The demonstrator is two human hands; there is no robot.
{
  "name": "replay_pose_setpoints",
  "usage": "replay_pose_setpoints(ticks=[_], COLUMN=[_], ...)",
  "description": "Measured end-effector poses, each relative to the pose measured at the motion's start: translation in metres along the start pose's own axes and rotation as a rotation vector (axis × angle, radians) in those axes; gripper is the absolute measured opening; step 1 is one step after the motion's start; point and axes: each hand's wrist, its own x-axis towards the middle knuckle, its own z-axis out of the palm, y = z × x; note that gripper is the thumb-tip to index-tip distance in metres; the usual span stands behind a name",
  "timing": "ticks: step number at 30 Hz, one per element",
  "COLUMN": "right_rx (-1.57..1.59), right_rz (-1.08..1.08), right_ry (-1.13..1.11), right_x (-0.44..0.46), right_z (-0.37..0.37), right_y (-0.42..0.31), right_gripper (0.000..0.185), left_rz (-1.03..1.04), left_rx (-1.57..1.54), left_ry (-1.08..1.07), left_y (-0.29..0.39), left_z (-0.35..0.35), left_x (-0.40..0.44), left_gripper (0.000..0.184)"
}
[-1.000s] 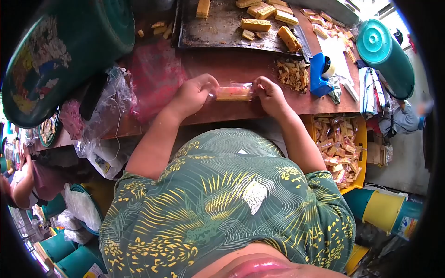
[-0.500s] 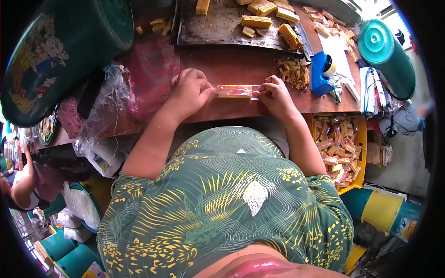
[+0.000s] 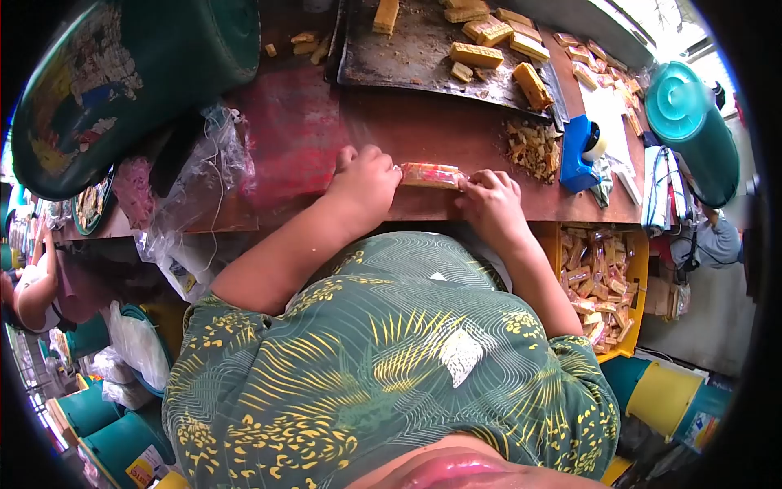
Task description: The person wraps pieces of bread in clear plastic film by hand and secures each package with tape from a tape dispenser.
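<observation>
Between my two hands, low over the front of the brown table [image 3: 423,134], is a wafer bar in a clear printed wrapper [image 3: 432,175]. My left hand [image 3: 365,181] is closed at the wrapper's left end, its fingers curled. At the right end, my right hand [image 3: 491,200] pinches the wrapper between thumb and fingers. Beyond them sits a dark metal tray [image 3: 407,65] with several unwrapped wafer bars [image 3: 476,55] and crumbs. A heap of broken wafer pieces [image 3: 533,151] lies to the right of my right hand.
A blue tape dispenser [image 3: 577,155] stands right of the crumbs. A yellow crate [image 3: 639,285] full of wrapped bars is below the table's right edge. Plastic bags [image 3: 199,175] and a large green bucket [image 3: 138,90] are at left. Another person's arm [image 3: 41,277] shows far left.
Both hands and the wrapped wafer bar are nearer my body and sit lower in the view. The wrapper ends look more gathered under my fingers. The whole view has shifted slightly.
</observation>
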Motion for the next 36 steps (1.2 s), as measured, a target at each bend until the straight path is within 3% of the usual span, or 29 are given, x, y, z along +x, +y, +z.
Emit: replay_pose_setpoints(ticks=[2, 3, 6, 7, 10, 11, 14, 15, 16, 18, 20, 21, 24, 26, 27, 29, 33, 35, 36], right_rx=[-0.037, -0.023, -0.162, -0.215, -0.225, -0.132, -0.103, 0.000, 0.100, 0.404, 0.521, 0.472, 0.325, 0.354, 0.529, 0.584, 0.595, 0.558, 0.376], right_rz=[0.017, 0.027, 0.051, 0.048, -0.013, 0.015, 0.003, 0.034, 0.063, 0.100, 0.047, -0.023, -0.126, -0.197, -0.145, -0.071, 0.041, -0.012, 0.033], right_ry=[-0.083, 0.000, 0.023, 0.006, 0.074, 0.016, -0.023, 0.051, 0.129, 0.315, 0.462, 0.434, 0.394, 0.228, 0.220, 0.166, 0.116, 0.517, 0.731], right_x=[0.008, 0.016, 0.026, 0.023, 0.000, -0.010, -0.022, -0.022, -0.019, -0.009, -0.001, 0.000, -0.009, -0.016, -0.016, -0.011, -0.009, -0.011, -0.012], right_z=[-0.004, -0.001, -0.005, -0.001, 0.021, 0.022, 0.020, 0.023, 0.028, 0.021, 0.006, -0.002, 0.009, 0.007, 0.017, 0.016, -0.026, -0.046, -0.062], right_y=[0.009, 0.010, -0.001, 0.000, -0.004, -0.008, -0.014, -0.012, -0.010, -0.012, -0.006, -0.003, 0.004, -0.001, 0.001, 0.004, 0.012, 0.049, 0.075], right_gripper=[0.020, 0.018, 0.016, 0.018, 0.039, 0.052, 0.067, 0.068, 0.068, 0.067, 0.056, 0.049, 0.030, 0.018, 0.017, 0.020, 0.027, 0.033, 0.033], left_rz=[-0.049, -0.073, -0.060, -0.042, -0.054, -0.133, -0.239, -0.394, -0.483, -0.437, -0.165, -0.021, 0.002, 0.093, 0.116, 0.160, 0.143, 0.136, 0.125], left_rx=[-0.068, -0.100, 0.058, 0.184, 0.004, -0.068, -0.737, -1.309, -1.589, -1.701, -1.086, -0.781, -0.655, -0.642, -0.596, -0.462, -0.361, -0.403, -0.426], left_ry=[-0.147, -0.217, -0.044, -0.060, 0.093, 0.076, 0.197, 0.152, 0.111, 0.012, 0.126, 0.183, 0.108, -0.013, -0.034, -0.028, -0.003, -0.002, -0.001], left_y=[-0.013, -0.017, -0.015, -0.010, 0.008, 0.019, 0.015, 0.015, 0.013, 0.015, 0.013, 0.012, 0.020, 0.017, 0.021, 0.028, 0.032, 0.031, 0.031], left_z=[-0.005, -0.007, -0.010, -0.006, 0.012, 0.013, 0.023, 0.021, 0.026, 0.028, 0.040, 0.044, 0.037, 0.023, 0.011, 0.010, 0.020, 0.018, 0.018], left_x=[0.021, 0.030, 0.044, 0.040, 0.008, 0.003, 0.026, 0.042, 0.052, 0.062, 0.061, 0.060, 0.055, 0.052, 0.052, 0.049, 0.048, 0.048, 0.048], left_gripper=[0.010, 0.010, 0.008, 0.019, 0.037, 0.051, 0.044, 0.036, 0.031, 0.030, 0.037, 0.041, 0.053, 0.061, 0.066, 0.083, 0.089, 0.087, 0.087])
